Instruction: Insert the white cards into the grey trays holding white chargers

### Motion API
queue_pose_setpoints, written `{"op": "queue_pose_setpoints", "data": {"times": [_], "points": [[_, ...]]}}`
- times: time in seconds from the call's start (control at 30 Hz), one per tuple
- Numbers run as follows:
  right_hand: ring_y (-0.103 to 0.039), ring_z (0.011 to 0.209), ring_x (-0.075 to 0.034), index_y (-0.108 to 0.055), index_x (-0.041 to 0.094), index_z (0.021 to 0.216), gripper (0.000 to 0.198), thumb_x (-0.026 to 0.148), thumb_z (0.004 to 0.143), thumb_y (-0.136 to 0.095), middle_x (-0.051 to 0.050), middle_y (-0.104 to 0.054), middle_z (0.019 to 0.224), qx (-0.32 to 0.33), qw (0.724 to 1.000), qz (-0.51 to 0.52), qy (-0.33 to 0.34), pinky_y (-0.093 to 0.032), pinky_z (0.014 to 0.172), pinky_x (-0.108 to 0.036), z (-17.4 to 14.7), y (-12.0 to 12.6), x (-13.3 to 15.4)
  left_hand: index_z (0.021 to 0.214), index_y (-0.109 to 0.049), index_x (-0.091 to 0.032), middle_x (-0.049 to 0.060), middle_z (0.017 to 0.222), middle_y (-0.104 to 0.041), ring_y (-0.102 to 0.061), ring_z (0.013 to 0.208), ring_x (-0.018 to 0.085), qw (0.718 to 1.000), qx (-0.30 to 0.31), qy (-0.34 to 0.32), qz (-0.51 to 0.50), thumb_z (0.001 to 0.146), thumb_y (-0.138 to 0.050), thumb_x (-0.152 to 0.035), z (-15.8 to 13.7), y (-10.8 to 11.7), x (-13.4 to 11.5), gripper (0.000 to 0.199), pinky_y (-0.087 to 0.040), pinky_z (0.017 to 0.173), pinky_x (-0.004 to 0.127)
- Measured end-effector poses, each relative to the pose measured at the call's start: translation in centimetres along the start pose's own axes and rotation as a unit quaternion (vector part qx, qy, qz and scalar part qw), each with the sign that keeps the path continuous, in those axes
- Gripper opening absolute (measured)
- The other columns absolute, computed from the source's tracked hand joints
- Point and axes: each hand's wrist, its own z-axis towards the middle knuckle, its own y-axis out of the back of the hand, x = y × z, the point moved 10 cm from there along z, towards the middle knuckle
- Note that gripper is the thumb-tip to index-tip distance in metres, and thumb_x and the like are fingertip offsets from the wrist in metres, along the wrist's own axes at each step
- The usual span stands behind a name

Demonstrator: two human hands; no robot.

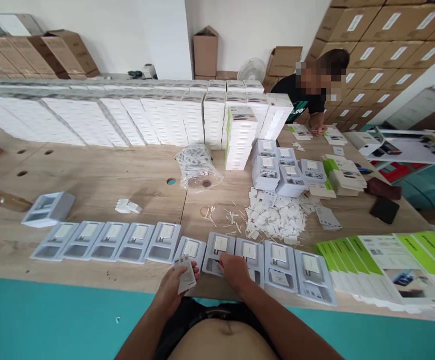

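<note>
My left hand is closed around a small stack of white printed cards, held over the table's front edge. My right hand reaches into the lower compartment of a grey plastic tray, its fingers pinched on a white card that they partly hide. A white box-shaped device sits in the upper part of this tray. Just right of it, the tray partly behind my right hand, another tray and the end tray hold cards in their lower compartments. Left of it, a tray is partly covered by the cards.
More trays continue the row leftward; a tray stack stands behind them. Loose white cards, a bag of cables, filled tray stacks and green-white boxes lie around. White boxes form a wall. A co-worker leans at the far right.
</note>
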Motion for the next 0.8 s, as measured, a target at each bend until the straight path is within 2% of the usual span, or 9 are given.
{"op": "queue_pose_setpoints", "data": {"times": [0.07, 0.17, 0.3, 0.37, 0.43, 0.47, 0.57, 0.67, 0.8], "points": [[-0.066, 0.089, -0.027, -0.065, 0.017, 0.092, 0.010, 0.018, 0.085, -0.059, -0.012, -0.072, 0.093, 0.002, 0.999, -0.041, 0.020, -0.043, 0.076, -0.033, 0.2, -0.3, 0.8, 0.106, -0.065, -0.008, 0.016, 0.098, -0.073, -0.071, 0.089, 0.025, 1.000, 0.003, -0.004, -0.012, 0.079, -0.064, -0.024, -0.3, -0.1, 0.2, 0.031, -0.056, 0.077, 0.033], [-0.065, 0.092, -0.027, -0.064, 0.016, 0.098, 0.016, 0.013, 0.086, -0.055, -0.013, -0.069, 0.100, -0.002, 0.996, -0.079, 0.039, -0.043, 0.076, -0.033, 0.3, -0.2, 1.5, 0.106, -0.065, -0.011, 0.014, 0.098, -0.074, -0.071, 0.087, 0.024, 1.000, 0.014, -0.010, -0.010, 0.076, -0.071, -0.031, -0.4, -0.8, 0.5, 0.037, -0.055, 0.069, 0.028], [-0.064, 0.089, -0.025, -0.066, 0.016, 0.087, 0.011, 0.017, 0.087, -0.055, -0.011, -0.068, 0.094, -0.006, 0.994, -0.094, 0.048, -0.042, 0.073, -0.032, -0.2, 1.1, 2.0, 0.102, -0.066, -0.012, 0.011, 0.091, -0.074, -0.069, 0.081, 0.021, 1.000, 0.019, -0.021, 0.004, 0.071, -0.077, -0.039, -0.3, -0.9, 0.5, 0.043, -0.052, 0.064, 0.026], [-0.063, 0.085, -0.022, -0.066, 0.018, 0.085, 0.013, 0.023, 0.090, -0.055, -0.007, -0.068, 0.091, -0.028, 0.998, -0.042, 0.040, -0.042, 0.072, -0.030, -0.8, 2.5, 2.2, 0.104, -0.065, -0.013, 0.010, 0.091, -0.073, -0.067, 0.080, 0.020, 1.000, 0.000, -0.019, 0.004, 0.068, -0.080, -0.040, -0.3, -0.6, 0.6, 0.047, -0.052, 0.064, 0.027], [-0.061, 0.077, -0.018, -0.065, 0.020, 0.084, 0.018, 0.033, 0.091, -0.054, -0.003, -0.067, 0.083, -0.039, 0.995, 0.093, 0.027, -0.041, 0.069, -0.029, -1.6, 3.6, 2.5, 0.106, -0.064, -0.015, 0.009, 0.094, -0.072, -0.067, 0.080, 0.021, 1.000, -0.011, -0.018, 0.001, 0.065, -0.082, -0.039, -0.5, -0.6, 0.6, 0.051, -0.051, 0.064, 0.028], [-0.060, 0.073, -0.017, -0.064, 0.021, 0.084, 0.019, 0.037, 0.090, -0.057, -0.002, -0.065, 0.079, -0.030, 0.983, 0.180, 0.023, -0.042, 0.068, -0.028, -1.9, 3.7, 2.9, 0.107, -0.064, -0.015, 0.009, 0.094, -0.072, -0.066, 0.080, 0.021, 1.000, -0.009, -0.019, -0.001, 0.064, -0.082, -0.038, -0.6, -0.9, 0.6, 0.052, -0.051, 0.063, 0.029], [-0.055, 0.068, -0.015, -0.062, 0.020, 0.088, 0.021, 0.038, 0.079, -0.068, 0.002, -0.061, 0.072, 0.036, 0.920, 0.389, 0.035, -0.042, 0.064, -0.026, -2.3, 2.4, 4.7, 0.107, -0.065, -0.014, 0.009, 0.094, -0.071, -0.065, 0.077, 0.020, 0.999, 0.037, -0.024, -0.004, 0.066, -0.081, -0.037, -1.0, -2.8, 0.4, 0.050, -0.051, 0.060, 0.028], [-0.053, 0.065, -0.013, -0.058, 0.019, 0.081, 0.019, 0.033, 0.076, -0.070, 0.003, -0.058, 0.070, 0.076, 0.859, 0.506, 0.030, -0.042, 0.062, -0.026, -2.3, 0.8, 5.6, 0.106, -0.066, -0.012, 0.010, 0.091, -0.072, -0.065, 0.075, 0.020, 0.997, 0.069, -0.012, -0.011, 0.070, -0.077, -0.034, -1.6, -3.8, 0.5, 0.043, -0.052, 0.061, 0.028], [-0.051, 0.060, -0.012, -0.055, 0.021, 0.083, 0.017, 0.033, 0.077, -0.065, 0.004, -0.055, 0.069, 0.111, 0.792, 0.601, 0.000, -0.041, 0.056, -0.025, -2.5, -0.4, 5.3, 0.106, -0.066, -0.011, 0.013, 0.092, -0.073, -0.067, 0.077, 0.023, 0.998, 0.058, 0.003, 0.005, 0.070, -0.074, -0.029, -2.1, -3.0, 0.6, 0.041, -0.056, 0.063, 0.033]]}}
